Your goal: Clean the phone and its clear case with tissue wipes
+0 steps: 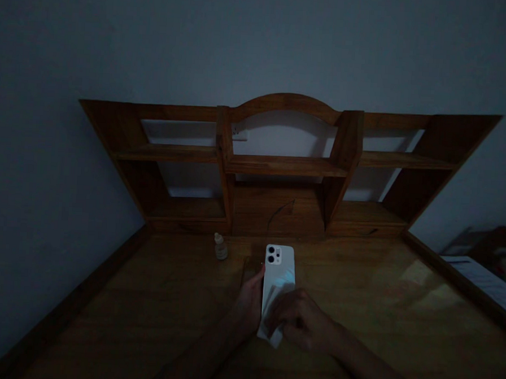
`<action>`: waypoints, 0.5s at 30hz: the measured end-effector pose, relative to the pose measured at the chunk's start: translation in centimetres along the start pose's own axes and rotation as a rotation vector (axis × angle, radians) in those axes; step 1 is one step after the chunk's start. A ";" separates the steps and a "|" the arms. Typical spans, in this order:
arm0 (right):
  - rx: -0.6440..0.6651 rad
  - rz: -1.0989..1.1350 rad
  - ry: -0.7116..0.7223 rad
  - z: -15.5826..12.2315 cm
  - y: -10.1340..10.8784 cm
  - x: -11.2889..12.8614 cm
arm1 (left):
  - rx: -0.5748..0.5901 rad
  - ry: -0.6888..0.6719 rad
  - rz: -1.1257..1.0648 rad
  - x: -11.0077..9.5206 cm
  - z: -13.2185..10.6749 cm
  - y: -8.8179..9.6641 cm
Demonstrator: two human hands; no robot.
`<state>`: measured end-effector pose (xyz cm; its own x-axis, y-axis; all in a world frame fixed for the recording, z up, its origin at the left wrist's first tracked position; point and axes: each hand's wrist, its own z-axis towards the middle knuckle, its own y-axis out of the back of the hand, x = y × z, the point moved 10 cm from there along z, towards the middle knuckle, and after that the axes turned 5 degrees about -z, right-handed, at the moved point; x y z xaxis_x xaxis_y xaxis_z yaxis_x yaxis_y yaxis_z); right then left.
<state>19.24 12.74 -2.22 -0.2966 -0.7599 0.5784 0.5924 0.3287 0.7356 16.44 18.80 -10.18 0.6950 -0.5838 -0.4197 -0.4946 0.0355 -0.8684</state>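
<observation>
- The phone [280, 270] is gripped along its 9 o'clock edge by the left hand [248, 308], back toward the viewer and camera block at 12; whether the desk is touched by its lower end cannot be told.
- The cloth [271, 303], white and possibly tissue, is held bunched under the curled fingers of the right hand [301, 322], at 4 o'clock on the phone, and is laid over the lower back.
- The work is judged to be under way: the cloth is already applied, while the camera end is left uncovered. How much of the back has been gone over cannot be told; the cloth is not yet lifted away, nor the phone put down.
- No brand or writing can be read on the phone.
- The bottle [221, 249] is stood on the desk [162, 298] at 10 o'clock, apart from both hands; any label is too small and dim to be read.
- The shelf [286, 166] is seen at 12 o'clock; no lettering is made out there.
</observation>
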 end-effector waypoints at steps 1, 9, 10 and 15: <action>-0.002 -0.028 -0.007 -0.1 -0.1 -0.2 | -0.004 0.020 0.004 0.2 -0.1 0.0; -0.035 -0.165 -0.046 -0.8 -0.2 -1.6 | -0.013 0.034 0.001 0.2 -0.2 0.0; -0.047 -0.158 -0.053 -0.9 0.0 -1.6 | 0.002 0.036 -0.006 0.2 -0.2 -0.2; -0.171 -0.040 -0.105 -0.9 2.3 -2.0 | 0.052 0.082 -0.007 0.6 -0.3 -0.8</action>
<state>21.85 14.52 -2.05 -0.3933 -0.7051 0.5901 0.6944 0.1928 0.6933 17.11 18.13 -9.68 0.6525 -0.6484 -0.3922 -0.4605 0.0718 -0.8848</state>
